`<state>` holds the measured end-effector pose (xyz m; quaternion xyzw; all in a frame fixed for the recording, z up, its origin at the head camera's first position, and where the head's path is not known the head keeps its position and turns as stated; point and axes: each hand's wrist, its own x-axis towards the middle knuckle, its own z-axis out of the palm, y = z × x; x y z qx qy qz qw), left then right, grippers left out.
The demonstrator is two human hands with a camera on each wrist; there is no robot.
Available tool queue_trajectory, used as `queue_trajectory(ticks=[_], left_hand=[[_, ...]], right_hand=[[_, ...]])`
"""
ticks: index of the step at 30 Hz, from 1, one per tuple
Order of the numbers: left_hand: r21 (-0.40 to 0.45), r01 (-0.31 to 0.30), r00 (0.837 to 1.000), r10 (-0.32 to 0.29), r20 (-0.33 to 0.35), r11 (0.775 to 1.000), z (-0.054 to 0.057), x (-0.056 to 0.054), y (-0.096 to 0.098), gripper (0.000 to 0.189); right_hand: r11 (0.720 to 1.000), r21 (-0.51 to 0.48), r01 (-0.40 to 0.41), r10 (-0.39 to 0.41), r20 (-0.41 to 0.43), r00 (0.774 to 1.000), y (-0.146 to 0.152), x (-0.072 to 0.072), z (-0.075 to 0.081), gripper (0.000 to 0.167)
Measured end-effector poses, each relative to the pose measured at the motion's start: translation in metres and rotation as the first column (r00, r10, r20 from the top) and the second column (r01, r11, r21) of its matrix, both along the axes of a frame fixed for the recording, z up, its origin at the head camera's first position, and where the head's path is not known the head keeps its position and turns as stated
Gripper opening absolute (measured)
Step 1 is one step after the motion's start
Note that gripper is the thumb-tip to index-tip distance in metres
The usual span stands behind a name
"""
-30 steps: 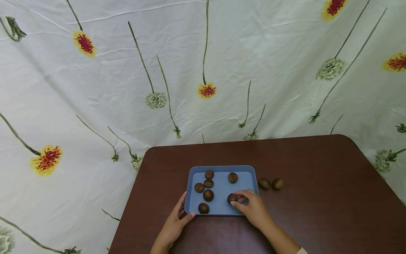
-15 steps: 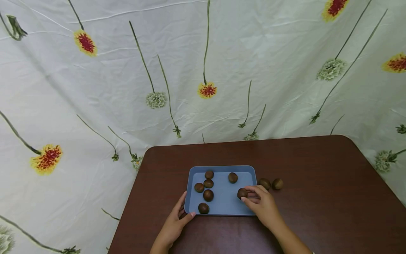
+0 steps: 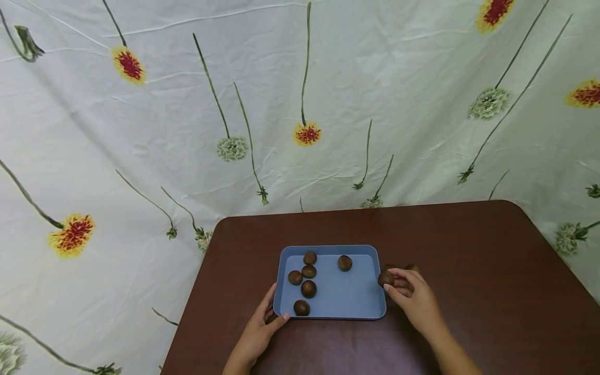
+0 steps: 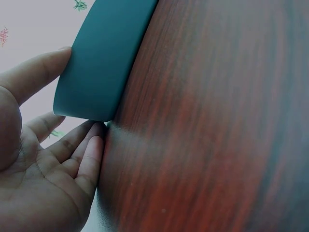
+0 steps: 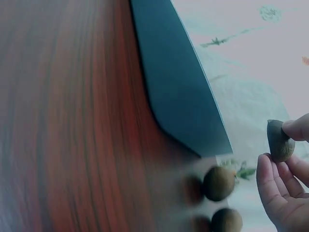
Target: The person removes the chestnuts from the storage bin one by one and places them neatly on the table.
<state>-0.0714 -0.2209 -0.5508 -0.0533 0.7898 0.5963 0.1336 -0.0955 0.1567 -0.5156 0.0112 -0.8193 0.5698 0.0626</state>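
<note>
Brown table: chestnut pinched in right hand (left hand touching tray).

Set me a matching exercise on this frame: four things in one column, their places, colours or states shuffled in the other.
Things
1. left hand
2. right hand
3. tray
4. cloth

Places, colours, states
A. blue, with six nuts lying in it
B. white, printed with flowers
C. touching the tray's near left corner
D. pinching a brown nut

Pairs: 1-C, 2-D, 3-A, 4-B
</note>
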Motion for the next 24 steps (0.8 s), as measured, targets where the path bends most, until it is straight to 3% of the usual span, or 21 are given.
queue_trajectory(ticks=[5,14,24], left_hand=[[-0.006,0.008,1.0,-0.008,0.003,1.0,0.0,0.0,-0.001,0.087],[0.001,0.008,1.0,-0.008,-0.004,1.0,-0.001,0.0,-0.001,0.086],[-0.004,0.008,1.0,-0.008,-0.015,1.0,0.001,0.001,0.0,0.086]], right_hand=[[0.997,0.064,0.048,-0.049,0.019,0.999,0.024,0.0,0.003,0.04],[0.978,0.184,0.096,-0.126,0.154,0.98,0.064,-0.004,0.005,0.058],[0.95,0.295,0.102,-0.155,0.161,0.975,0.086,-0.009,-0.006,0.057]])
